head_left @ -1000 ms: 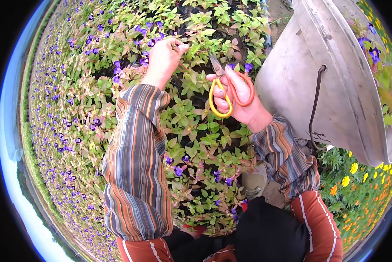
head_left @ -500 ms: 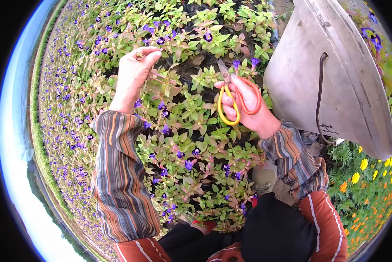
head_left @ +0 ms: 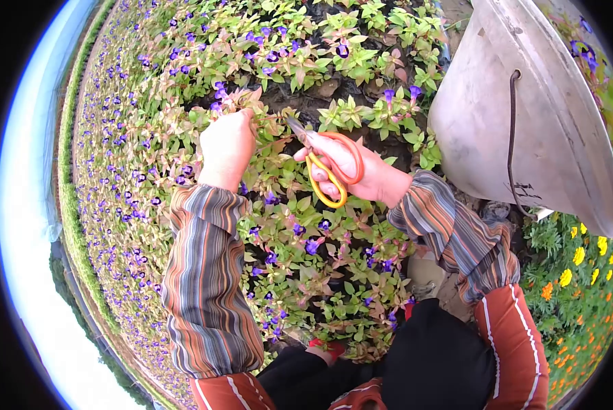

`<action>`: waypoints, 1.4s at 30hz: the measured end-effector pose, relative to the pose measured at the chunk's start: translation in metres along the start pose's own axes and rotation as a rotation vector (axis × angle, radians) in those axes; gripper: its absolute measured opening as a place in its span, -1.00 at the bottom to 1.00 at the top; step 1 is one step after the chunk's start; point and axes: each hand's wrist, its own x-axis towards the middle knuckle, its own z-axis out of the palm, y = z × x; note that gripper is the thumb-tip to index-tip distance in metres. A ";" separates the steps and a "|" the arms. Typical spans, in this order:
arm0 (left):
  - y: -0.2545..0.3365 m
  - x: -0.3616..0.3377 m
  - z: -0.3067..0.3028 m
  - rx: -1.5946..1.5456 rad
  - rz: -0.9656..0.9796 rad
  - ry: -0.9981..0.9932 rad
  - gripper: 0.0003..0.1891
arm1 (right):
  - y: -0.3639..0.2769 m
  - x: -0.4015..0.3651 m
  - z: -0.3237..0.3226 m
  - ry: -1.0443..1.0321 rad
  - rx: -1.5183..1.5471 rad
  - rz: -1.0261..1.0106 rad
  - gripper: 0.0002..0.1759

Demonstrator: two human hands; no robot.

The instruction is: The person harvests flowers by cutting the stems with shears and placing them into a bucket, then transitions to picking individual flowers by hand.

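My right hand (head_left: 344, 167) is wrapped round a pair of scissors (head_left: 355, 158) with one orange-red and one yellow handle loop. The dark blades point up and left over the leaves, a short way right of my left hand (head_left: 228, 145). That hand is closed among the stems of a plant with reddish-green leaves (head_left: 241, 100) at its fingertips. Its fingers are mostly turned away, so what exactly they pinch is hard to make out. Purple flowers (head_left: 312, 246) and green leaves surround both hands.
A large grey metal basin (head_left: 487, 102) with a wire handle stands on its side at the upper right. Yellow and orange flowers (head_left: 566, 277) grow at the lower right. A grass edging (head_left: 67, 164) runs down the left.
My right hand and the scissors have moved left, closer to my left hand. My left hand has moved down and right, with its fingers now among the leaves.
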 end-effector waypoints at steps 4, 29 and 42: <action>0.002 0.003 -0.003 -0.034 -0.092 -0.088 -0.86 | 0.008 0.014 -0.004 -0.024 -0.032 0.016 -0.51; 0.001 -0.014 0.000 -0.072 0.003 -0.062 -0.81 | 0.022 0.018 -0.018 -0.032 0.013 0.022 -0.50; 0.006 -0.009 0.007 0.158 0.096 -0.024 -0.95 | 0.024 0.041 -0.019 0.006 -0.050 0.068 -0.47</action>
